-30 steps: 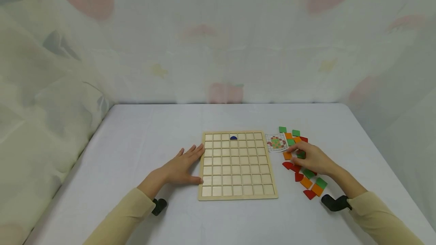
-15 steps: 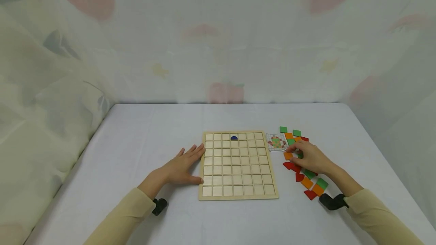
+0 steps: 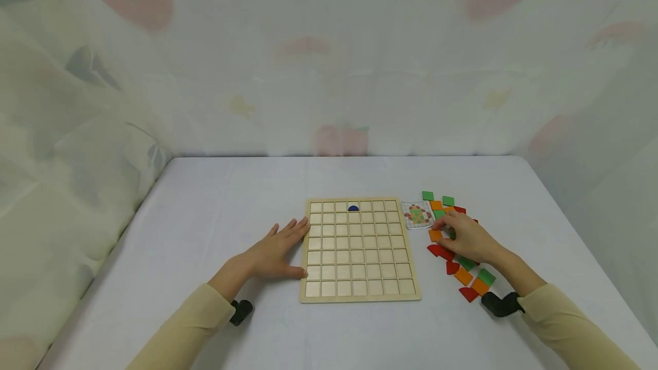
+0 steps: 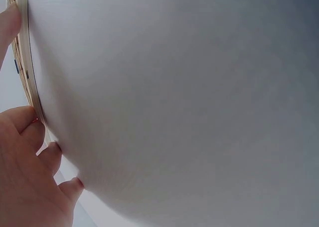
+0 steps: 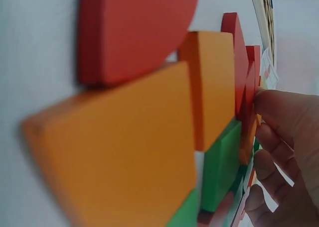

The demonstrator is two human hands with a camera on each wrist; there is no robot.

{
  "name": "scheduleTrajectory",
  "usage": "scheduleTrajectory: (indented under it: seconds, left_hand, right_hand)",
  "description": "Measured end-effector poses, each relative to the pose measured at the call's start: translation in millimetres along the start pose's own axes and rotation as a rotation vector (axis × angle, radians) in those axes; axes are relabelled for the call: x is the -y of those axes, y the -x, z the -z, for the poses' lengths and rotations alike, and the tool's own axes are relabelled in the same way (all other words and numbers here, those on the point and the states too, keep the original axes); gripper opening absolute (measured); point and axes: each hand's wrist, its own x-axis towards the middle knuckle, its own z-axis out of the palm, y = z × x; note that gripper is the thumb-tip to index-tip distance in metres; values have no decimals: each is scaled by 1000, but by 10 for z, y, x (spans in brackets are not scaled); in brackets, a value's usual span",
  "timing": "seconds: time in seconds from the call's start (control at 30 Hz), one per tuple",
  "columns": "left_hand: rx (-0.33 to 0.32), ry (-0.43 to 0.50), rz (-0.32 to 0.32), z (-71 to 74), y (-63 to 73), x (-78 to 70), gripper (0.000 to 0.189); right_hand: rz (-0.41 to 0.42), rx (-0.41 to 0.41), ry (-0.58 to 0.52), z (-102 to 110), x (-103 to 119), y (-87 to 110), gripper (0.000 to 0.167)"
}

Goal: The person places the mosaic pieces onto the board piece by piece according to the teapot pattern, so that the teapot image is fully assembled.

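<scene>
Wood board | left hand spread, 9 o'clock, bracing, I judge | right hand over tiles, 3 o'clock, grasp unclear

A pale wooden grid board lies flat, the left hand touching its left edge, a dark-blue half-round piece in its far row's middle cell. To its right, red, orange and green tiles surround the right hand, beside a patterned card.
</scene>
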Motion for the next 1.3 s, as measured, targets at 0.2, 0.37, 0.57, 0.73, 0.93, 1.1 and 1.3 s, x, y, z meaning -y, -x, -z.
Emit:
scheduleTrajectory:
  seconds: [0.2,0.37,0.57,0.73,0.93,1.1,1.3]
  left_hand:
    - [-4,-1,-5,4,-10,2,100]
    - [4,-2,2,-3,-16,9,101]
    - [3,-7,-1,-13,-18,15,100]
    - [-1,-12,2,-1,-12,9,100]
    - [-5,-12,3,10,-15,3,100]
    - [-22,-10,-17,3,-31,20,100]
    - [-30,-4,-31,-8,-59,27,100]
  right_hand:
    - [-10,-13,11,1,-24,16,23]
    - [-19,-23,6,17,-33,46,25]
    - [-17,-53,-15,74,29,58,26]
    - [36,-93,-36,118,113,33,23]
    - [63,-124,-49,107,186,-33,22]
    - [61,-137,-54,86,253,-119,22]
    - [110,-158,-104,62,378,-240,25]
